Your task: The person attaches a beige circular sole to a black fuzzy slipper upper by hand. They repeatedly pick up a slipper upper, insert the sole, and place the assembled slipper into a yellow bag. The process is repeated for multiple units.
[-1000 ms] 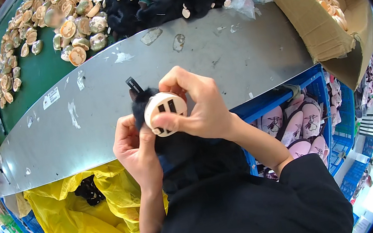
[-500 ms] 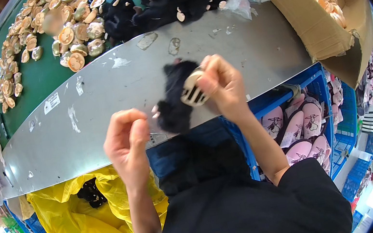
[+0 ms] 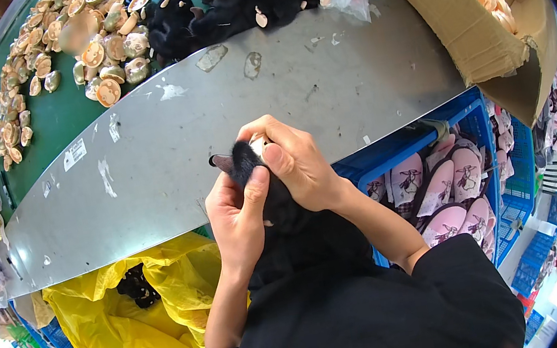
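A small black furry plush piece with a greyish ear-like flap is between my two hands, close to my body at the front edge of the metal table. My left hand is closed around its near side, the thumb pressing on the fur. Curled over its right side, my right hand pinches a pale disc against the plush. Most of the disc is hidden by the fingers. The lower part of the plush blends into my dark clothing.
Several round face-like pieces lie on the green surface at the far left. Black plush pieces are heaped at the back. A cardboard box stands far right, above a blue crate with pink slippers. A yellow bag sits lower left.
My left hand, which was apart from the plush, has moved right and taken hold of it. My right hand has shifted left and down, bringing plush and disc closer to my body.
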The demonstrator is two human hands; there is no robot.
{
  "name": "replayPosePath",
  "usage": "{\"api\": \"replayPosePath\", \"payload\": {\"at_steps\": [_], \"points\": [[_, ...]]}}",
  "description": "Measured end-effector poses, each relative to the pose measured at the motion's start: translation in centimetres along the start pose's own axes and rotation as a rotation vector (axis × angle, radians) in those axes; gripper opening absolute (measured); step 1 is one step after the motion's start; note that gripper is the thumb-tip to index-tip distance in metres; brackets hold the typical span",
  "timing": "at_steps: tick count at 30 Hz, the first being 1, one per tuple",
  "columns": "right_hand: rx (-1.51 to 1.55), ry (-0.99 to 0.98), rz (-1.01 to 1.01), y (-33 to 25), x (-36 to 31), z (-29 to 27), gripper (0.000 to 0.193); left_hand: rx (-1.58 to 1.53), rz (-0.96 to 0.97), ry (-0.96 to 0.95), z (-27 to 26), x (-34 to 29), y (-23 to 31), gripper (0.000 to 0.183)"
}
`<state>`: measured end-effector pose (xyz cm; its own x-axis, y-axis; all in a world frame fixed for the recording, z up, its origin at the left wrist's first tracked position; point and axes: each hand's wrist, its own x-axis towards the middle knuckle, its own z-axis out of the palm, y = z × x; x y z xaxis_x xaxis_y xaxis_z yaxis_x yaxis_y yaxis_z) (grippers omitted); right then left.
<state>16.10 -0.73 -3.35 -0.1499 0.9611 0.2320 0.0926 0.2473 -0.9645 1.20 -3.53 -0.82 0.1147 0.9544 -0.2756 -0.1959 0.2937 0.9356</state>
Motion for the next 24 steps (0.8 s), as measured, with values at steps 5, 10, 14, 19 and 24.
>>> {"api": "replayPosePath", "payload": {"at_steps": [5, 10, 14, 19, 24], "points": [[0.036, -0.068, 0.144, -0.4, -0.1, -0.4, 0.049, 0.132, 0.167, -0.028, -0.3, -0.3, -0.5, 0.022], [0.142, 0.001, 0.214, -0.7, -0.5, 0.0, 0.039, 0.155, 0.213, 0.014, 0.1, -0.3, -0.8, 0.023], [0.223, 0.074, 0.352, -1.8, -0.7, 0.5, 0.037, 0.337, 0.385, 0.135, -0.2, 0.1, -1.3, 0.031], [0.132, 0.094, 0.269, -1.0, -0.7, 0.7, 0.041, 0.656, 0.842, 0.123, -0.6, 0.6, -1.0, 0.045], [0.176, 0.039, 0.301, -1.4, -0.6, 0.7, 0.04, 0.93, 0.83, -0.042, -1.9, -0.1, -0.6, 0.034]]}}
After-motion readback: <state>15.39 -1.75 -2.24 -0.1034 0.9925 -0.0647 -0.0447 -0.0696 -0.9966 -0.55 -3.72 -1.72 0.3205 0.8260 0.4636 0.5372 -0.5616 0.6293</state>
